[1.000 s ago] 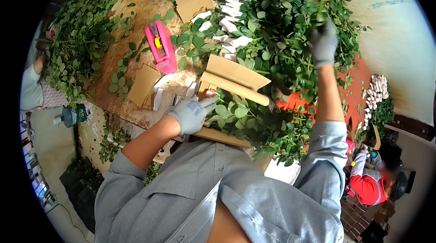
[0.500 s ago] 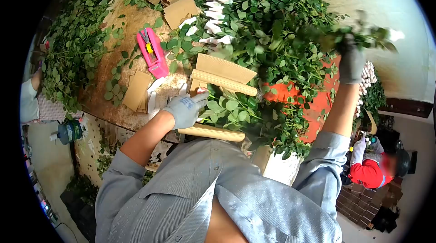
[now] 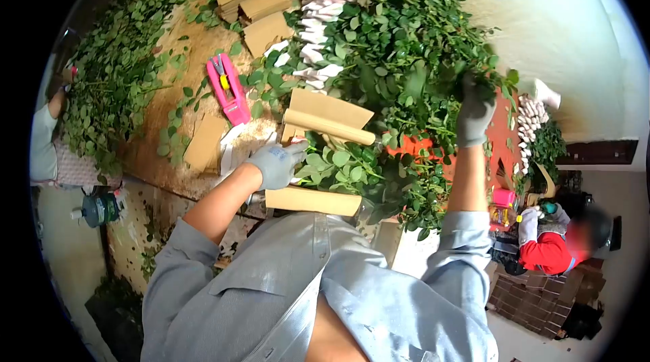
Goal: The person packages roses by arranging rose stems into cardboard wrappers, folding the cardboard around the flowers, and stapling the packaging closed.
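Worn, speckled brown wood makes up the counter (image 3: 152, 148), its curved front edge rough beneath scattered leaves. Near that edge lies a cluster of leafy stems (image 3: 342, 164), glossy green with rounded leaflets, set between a folded cardboard piece (image 3: 332, 116), which has a ridged roll along its near side, and a flat cardboard strip (image 3: 313, 201) close to the person's body. The left hand (image 3: 274, 165), in a smooth grey glove with faint blue print, lies palm down at the cluster's left end, fingers stretched toward a small reddish bud (image 3: 298, 140); I cannot tell whether it pinches anything underneath. Farther right, the right hand (image 3: 476, 118), gloved in the same matte grey, has its fingers curled around a leafy stem (image 3: 484, 82), at the edge of a dense green heap (image 3: 406, 37). A blurred white wrapped tip (image 3: 547, 93) shows beyond it; whether it belongs to that stem is unclear. White, pointed paper-like wrappings (image 3: 318, 23) line the heap's left side in an overlapping row. Left of them lie a glossy pink tape dispenser (image 3: 229, 91) with a yellow core, a loose tan card (image 3: 205, 142) and flat-edged cardboard stacks (image 3: 254, 0). A looser spread of foliage (image 3: 115, 77) covers the counter's far left. Smooth red surfacing (image 3: 500, 135) shows beside the right hand, and past it a person in a red garment (image 3: 550, 253) works near the pale wall (image 3: 562, 30).
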